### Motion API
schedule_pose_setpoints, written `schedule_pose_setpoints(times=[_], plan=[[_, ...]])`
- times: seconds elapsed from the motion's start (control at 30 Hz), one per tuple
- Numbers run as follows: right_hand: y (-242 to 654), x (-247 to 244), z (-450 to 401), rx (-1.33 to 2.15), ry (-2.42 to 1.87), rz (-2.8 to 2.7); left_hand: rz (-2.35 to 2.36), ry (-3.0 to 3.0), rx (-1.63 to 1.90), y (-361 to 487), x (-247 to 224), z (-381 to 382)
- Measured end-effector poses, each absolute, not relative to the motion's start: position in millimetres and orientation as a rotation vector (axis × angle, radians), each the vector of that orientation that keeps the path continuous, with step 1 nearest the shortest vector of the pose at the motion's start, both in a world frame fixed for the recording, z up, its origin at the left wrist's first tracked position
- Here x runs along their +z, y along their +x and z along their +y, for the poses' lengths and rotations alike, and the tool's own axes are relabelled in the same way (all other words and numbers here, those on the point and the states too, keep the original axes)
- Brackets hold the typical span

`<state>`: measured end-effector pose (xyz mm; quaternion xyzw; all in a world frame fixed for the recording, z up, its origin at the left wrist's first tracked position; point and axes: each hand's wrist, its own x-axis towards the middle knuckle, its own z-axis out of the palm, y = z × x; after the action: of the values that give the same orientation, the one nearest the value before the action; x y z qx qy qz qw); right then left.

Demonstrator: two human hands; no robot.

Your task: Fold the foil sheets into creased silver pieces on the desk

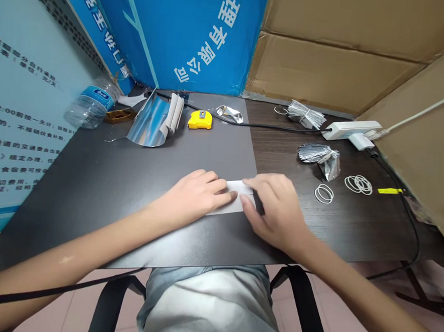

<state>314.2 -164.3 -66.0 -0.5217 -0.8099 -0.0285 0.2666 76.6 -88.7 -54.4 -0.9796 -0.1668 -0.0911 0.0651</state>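
Observation:
A small folded strip of white sheet (238,205) lies flat near the table's front edge, and a crease runs along it. My left hand (204,192) presses the strip down from the left, its fingers curled and the thumb stretched along it. Over the strip's right end, my right hand (276,204) bends its index finger onto the upper edge, with the thumb on the sheet below. Both hands touch the strip, and the fingers hide its ends. Beyond them is a yellow tape measure (199,120).
Curled silver sheets (149,124), a plastic bottle (94,103) and a foil piece (229,114) lie at the back. On the right are bundled silver strips (313,154), white rubber bands (358,184), a yellow strip (389,191) and a power strip (354,129) with a black cable.

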Motion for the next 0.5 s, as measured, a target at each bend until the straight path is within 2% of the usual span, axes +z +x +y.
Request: schedule_pose_setpoints(times=[0.17, 0.5], plan=[[291, -66, -203, -0.100, -1.528, -2.295, -0.435, -2.889, -0.251, 77, -53, -91], [287, -75, -210, -0.261, -1.630, -2.261, -0.430, -2.853, -0.250, 75, -56, -92]])
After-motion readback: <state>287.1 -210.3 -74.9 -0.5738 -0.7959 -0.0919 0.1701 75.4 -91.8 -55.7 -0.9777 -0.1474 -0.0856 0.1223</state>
